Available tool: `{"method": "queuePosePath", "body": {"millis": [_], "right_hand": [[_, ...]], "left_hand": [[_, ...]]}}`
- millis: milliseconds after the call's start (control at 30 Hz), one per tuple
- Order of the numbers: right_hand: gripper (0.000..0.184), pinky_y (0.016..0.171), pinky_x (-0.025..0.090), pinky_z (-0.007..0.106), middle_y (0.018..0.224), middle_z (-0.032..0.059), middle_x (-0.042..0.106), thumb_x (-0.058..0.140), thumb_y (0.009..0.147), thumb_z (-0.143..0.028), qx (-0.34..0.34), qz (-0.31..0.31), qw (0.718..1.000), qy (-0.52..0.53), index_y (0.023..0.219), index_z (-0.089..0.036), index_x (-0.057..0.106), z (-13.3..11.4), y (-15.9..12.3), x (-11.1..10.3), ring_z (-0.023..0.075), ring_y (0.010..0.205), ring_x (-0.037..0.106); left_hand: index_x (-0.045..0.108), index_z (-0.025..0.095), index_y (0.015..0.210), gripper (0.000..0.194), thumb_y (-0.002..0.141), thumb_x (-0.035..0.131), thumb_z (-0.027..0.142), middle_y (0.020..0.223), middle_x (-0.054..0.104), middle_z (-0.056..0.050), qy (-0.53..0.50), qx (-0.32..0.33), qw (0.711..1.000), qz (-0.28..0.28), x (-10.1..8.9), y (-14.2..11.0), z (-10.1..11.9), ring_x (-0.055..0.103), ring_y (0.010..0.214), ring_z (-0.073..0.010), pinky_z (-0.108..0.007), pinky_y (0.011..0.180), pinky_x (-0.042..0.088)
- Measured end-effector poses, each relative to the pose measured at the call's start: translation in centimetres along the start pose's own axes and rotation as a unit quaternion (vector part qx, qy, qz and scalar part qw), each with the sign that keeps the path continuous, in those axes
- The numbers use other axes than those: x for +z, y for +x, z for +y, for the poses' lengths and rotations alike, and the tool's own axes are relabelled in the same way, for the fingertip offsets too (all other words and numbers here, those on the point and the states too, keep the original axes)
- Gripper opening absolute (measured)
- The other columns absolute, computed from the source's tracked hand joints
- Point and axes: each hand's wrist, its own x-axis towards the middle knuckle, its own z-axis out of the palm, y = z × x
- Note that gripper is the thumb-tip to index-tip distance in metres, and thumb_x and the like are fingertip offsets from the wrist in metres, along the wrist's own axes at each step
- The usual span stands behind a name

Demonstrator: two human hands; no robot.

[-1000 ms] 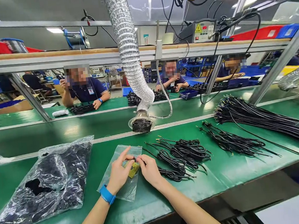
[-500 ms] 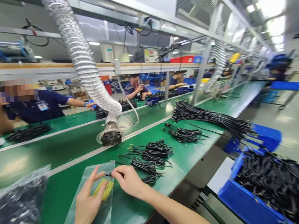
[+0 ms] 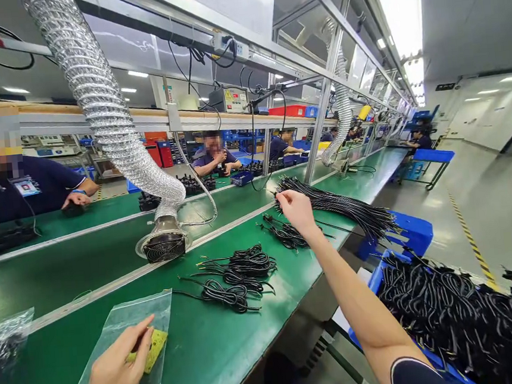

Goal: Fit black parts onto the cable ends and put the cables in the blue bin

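Head view:
- Left hand: fingers curled loosely, thumb and forefinger slightly apart, nothing seen between them.
- Yellow sponge: just right of the left hand, partly behind its thumb. Cannot tell whether the hand touches it.
- Clear zip bag: beneath the left hand, flat on the green worktop. Sponge in it or on top: cannot tell.
- Plastic bag with dark contents: left of the left hand, apart from it, cut off by the frame edge.
- Right hand: arm stretched forward, thumb and fingers drawn together. Cannot tell whether a cable is pinched.
- Long black cable bundle: cut ends by the right fingertips, lengths running off rightward behind the hand.
- Small cable cluster: just below the right hand, on its near side.
- Coiled black cables: between the hands.
- Fan head: left of the right hand, well apart, hung on a foil duct.
- Blue bin: right of the right forearm, below worktop level, heaped with black cables.
- Co-worker's hand: across the bench, beyond the left hand, on a dark item.
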Motion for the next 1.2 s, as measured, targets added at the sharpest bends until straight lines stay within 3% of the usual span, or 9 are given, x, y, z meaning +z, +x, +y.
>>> {"method": "queuePosePath", "body": {"millis": [167, 300, 433, 567, 733, 867, 967, 1100, 1200], "right_hand": [[0.012, 0.074, 0.038, 0.025, 0.089, 0.0125, 0.062, 0.062, 0.085, -0.017, 0.041, -0.146, 0.98, -0.129, 0.08, -0.007, 0.067, 6.3, -1.1, 9.3, 0.0173, 0.078, 0.056], [0.029, 0.098, 0.036, 0.033, 0.112, 0.0216, 0.056, 0.049, 0.091, -0.014, 0.046, -0.12, 0.985, -0.118, 0.11, 0.002, 0.065, 8.4, -2.6, 12.5, 0.027, 0.109, 0.052], [0.045, 0.106, 0.032, 0.035, 0.128, 0.022, 0.048, 0.042, 0.096, -0.023, 0.005, -0.079, 0.994, -0.08, 0.132, 0.003, 0.052, 5.2, -2.5, 12.8, 0.0257, 0.123, 0.044], [0.034, 0.099, 0.038, 0.026, 0.122, 0.0102, 0.056, 0.05, 0.093, -0.029, -0.188, -0.232, 0.954, -0.027, 0.119, -0.013, 0.065, -0.8, -5.3, 14.2, 0.0173, 0.111, 0.053], [0.026, 0.076, 0.042, 0.028, 0.095, 0.0064, 0.066, 0.051, 0.091, -0.03, -0.175, -0.335, 0.925, -0.041, 0.092, -0.015, 0.072, -4.5, -8.9, 16.0, 0.021, 0.09, 0.061], [0.046, 0.065, 0.042, 0.026, 0.083, 0.0091, 0.064, 0.034, 0.093, -0.039, -0.064, -0.266, 0.961, 0.03, 0.102, -0.01, 0.068, -3.2, -6.9, 15.3, 0.0166, 0.067, 0.059], [0.083, 0.059, 0.039, 0.028, 0.073, 0.0124, 0.061, 0.028, 0.084, -0.077, -0.103, -0.054, 0.988, 0.1, 0.093, -0.006, 0.07, -2.6, -4.3, 13.5, 0.0177, 0.059, 0.054], [0.062, 0.054, 0.031, 0.023, 0.079, 0.0088, 0.063, 0.03, 0.102, -0.052, -0.32, 0.186, 0.929, 0.002, 0.094, -0.007, 0.071, -5.7, -4.9, 10.2, 0.012, 0.063, 0.052], [0.031, 0.053, 0.025, 0.023, 0.072, 0.0012, 0.059, 0.046, 0.1, -0.031, -0.438, 0.216, 0.872, -0.049, 0.09, -0.014, 0.07, -10.1, -9.5, 9.3, 0.009, 0.056, 0.042]], "left_hand": [[0.061, 0.019, 0.106, 0.022, 0.099, 0.045, 0.032, 0.094, 0.068, 0.004, 0.013, 0.009, 1.0, -0.006, 0.3, -0.6, -1.3, 0.065, 0.083, -0.0079, -0.017, 0.079, 0.047], [0.061, 0.018, 0.105, 0.02, 0.098, 0.046, 0.029, 0.095, 0.068, 0.004, 0.031, 0.009, 0.999, -0.009, 0.0, -0.9, -1.7, 0.066, 0.083, -0.0082, -0.017, 0.076, 0.046], [0.062, 0.015, 0.105, 0.018, 0.098, 0.047, 0.023, 0.087, 0.066, 0.001, 0.021, 0.02, 0.999, -0.019, -0.2, -0.8, -1.6, 0.064, 0.074, -0.0086, -0.02, 0.069, 0.045], [0.063, 0.014, 0.102, 0.019, 0.097, 0.046, 0.019, 0.079, 0.063, 0.0, 0.022, 0.026, 0.999, -0.028, 0.0, -0.6, -1.2, 0.061, 0.066, -0.01, -0.023, 0.062, 0.042], [0.066, 0.013, 0.096, 0.022, 0.097, 0.045, 0.019, 0.076, 0.063, -0.001, 0.046, -0.009, 0.999, -0.016, -1.1, -0.4, -0.9, 0.06, 0.065, -0.0112, -0.024, 0.061, 0.04], [0.067, 0.014, 0.099, 0.019, 0.095, 0.049, 0.018, 0.079, 0.064, -0.001, 0.169, -0.096, 0.981, 0.026, -5.4, -2.4, -2.0, 0.06, 0.068, -0.0123, -0.025, 0.065, 0.04], [0.069, 0.013, 0.092, 0.022, 0.094, 0.049, 0.022, 0.083, 0.066, -0.003, 0.312, -0.203, 0.927, 0.044, -11.1, -5.9, -3.7, 0.06, 0.072, -0.0158, -0.028, 0.067, 0.041], [0.069, 0.009, 0.076, 0.04, 0.094, 0.037, 0.025, 0.085, 0.063, -0.015, 0.455, -0.419, 0.768, -0.166, -18.1, -10.5, -7.1, 0.058, 0.081, -0.0314, -0.039, 0.07, 0.042], [0.072, 0.006, 0.087, 0.039, 0.092, 0.039, 0.025, 0.094, 0.064, -0.017, 0.394, -0.426, 0.763, -0.286, -19.6, -11.9, -9.8, 0.056, 0.091, -0.0333, -0.041, 0.083, 0.042]]}}
